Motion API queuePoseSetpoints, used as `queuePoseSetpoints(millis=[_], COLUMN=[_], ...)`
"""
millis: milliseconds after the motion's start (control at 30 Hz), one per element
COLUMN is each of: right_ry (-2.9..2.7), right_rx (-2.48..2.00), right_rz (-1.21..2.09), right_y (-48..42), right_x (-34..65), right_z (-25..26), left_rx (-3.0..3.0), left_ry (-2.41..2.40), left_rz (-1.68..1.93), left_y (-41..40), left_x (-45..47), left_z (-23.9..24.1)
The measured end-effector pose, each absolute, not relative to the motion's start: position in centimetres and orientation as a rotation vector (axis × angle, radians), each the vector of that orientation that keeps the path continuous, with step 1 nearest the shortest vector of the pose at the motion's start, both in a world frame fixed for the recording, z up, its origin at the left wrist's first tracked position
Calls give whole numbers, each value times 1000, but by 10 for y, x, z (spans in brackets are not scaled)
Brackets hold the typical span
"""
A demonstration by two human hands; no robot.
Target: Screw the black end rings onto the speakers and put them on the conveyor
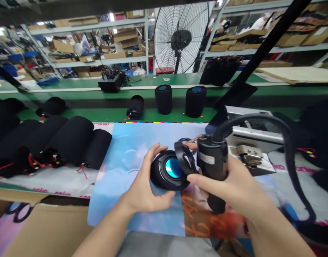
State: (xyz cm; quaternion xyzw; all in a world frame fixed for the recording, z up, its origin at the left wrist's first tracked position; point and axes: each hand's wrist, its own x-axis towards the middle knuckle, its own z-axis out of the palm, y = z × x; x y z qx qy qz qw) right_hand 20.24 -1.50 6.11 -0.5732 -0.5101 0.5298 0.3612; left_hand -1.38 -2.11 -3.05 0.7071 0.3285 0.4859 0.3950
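Note:
My left hand (150, 185) is wrapped round a black cylindrical speaker (160, 180), whose round end with a shiny blue disc faces up towards me. Close over the disc's right side, my right hand (220, 178) pinches a black plastic ring (183, 157) between thumb and fingers. The ring is tilted, and whether it touches the speaker is unclear. The same hand also holds a black corded hand tool (213, 160) against the palm; its exact kind and working tip are hard to make out. Behind the held ring, another thin dark ring shape (187, 140) partly shows.
A printed blue sheet (121, 153) covers the bench under my hands. Several black fabric cylinders with red wires (72, 139) lie at left. Two upright speakers (164, 100) and a lying one (136, 107) stand behind. A metal fixture (249, 142) and a thick cable (289, 142) sit right.

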Motion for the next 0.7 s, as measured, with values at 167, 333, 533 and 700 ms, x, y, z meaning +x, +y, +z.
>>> queuePoseSetpoints(millis=[167, 333, 533, 700], right_ry=[-1125, -1159, -1618, -1969], right_rx=[-1379, -1426, -1419, -1375], right_rz=[1541, 1351, 1050, 1037], right_y=[-22, -24, -14, 4], right_x=[186, 191, 202, 185], right_z=[51, 50, 57, 63], left_rx=[1600, 1725, 2051, 1854], left_ry=[1296, 1313, 1073, 890], left_rz=[1522, 1545, 1414, 1251], left_y=[-44, -34, -3, 2], left_x=[16, 7, -33, -39], left_z=[-49, -43, -28, -28])
